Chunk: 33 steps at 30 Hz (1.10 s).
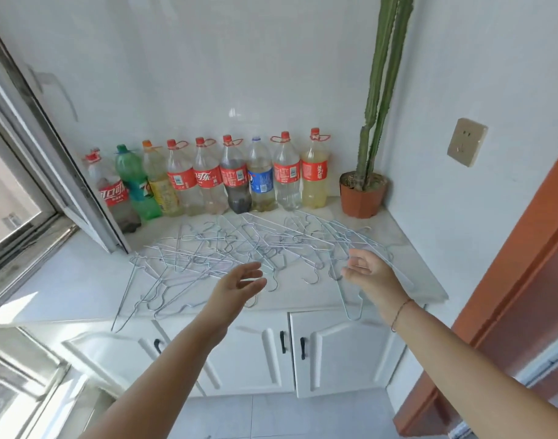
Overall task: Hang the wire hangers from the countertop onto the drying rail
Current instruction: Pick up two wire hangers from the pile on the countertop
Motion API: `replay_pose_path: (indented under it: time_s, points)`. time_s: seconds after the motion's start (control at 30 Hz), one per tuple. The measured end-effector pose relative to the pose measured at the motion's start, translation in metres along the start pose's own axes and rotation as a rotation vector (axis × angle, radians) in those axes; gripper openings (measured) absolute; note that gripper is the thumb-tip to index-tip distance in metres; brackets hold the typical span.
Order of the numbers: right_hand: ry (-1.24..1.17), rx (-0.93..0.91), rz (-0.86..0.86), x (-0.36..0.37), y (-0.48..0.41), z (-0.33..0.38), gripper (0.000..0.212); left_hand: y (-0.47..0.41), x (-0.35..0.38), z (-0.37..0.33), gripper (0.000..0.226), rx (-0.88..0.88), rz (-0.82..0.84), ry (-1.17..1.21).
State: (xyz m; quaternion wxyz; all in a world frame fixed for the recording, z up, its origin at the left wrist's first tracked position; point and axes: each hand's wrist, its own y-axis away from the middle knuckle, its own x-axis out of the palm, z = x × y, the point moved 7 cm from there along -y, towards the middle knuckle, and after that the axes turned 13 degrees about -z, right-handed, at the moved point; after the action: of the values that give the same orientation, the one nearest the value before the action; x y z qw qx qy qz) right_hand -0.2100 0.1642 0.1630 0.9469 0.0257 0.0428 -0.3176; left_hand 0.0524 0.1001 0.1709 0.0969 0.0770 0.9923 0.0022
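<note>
Several thin silver wire hangers (239,248) lie tangled in a loose spread across the white countertop (81,280); a few stick out past its front edge. My left hand (239,285) hovers over the near middle of the pile with fingers relaxed, holding nothing. My right hand (368,274) hovers above the right part of the pile, palm turned inward, fingers loosely spread and empty. A thin cord circles my right wrist. No drying rail is in view.
A row of plastic drink bottles (227,179) lines the back wall. A tall cactus in a brown pot (363,198) stands in the back right corner. An open window frame (65,172) leans in at the left. White cabinet doors (334,353) sit below; an orange door frame (509,280) is at right.
</note>
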Motion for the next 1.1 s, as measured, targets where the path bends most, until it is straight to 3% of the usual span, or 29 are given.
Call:
replay_pose_path:
  time_s: [0.57,0.97,1.1]
  points:
    - [0.145,0.140,0.085,0.095,-0.261,-0.075,0.026,-0.221,0.069,0.071,0.033,-0.196,-0.078,0.000]
    - [0.649,0.146,0.403,0.161,-0.382,-0.155,0.043,-0.299,0.116,0.122,0.025,-0.374,-0.150,0.039]
    - [0.808,0.130,0.388,0.166,-0.392,-0.166,0.032,-0.313,0.117,0.133,0.024,-0.417,-0.144,0.030]
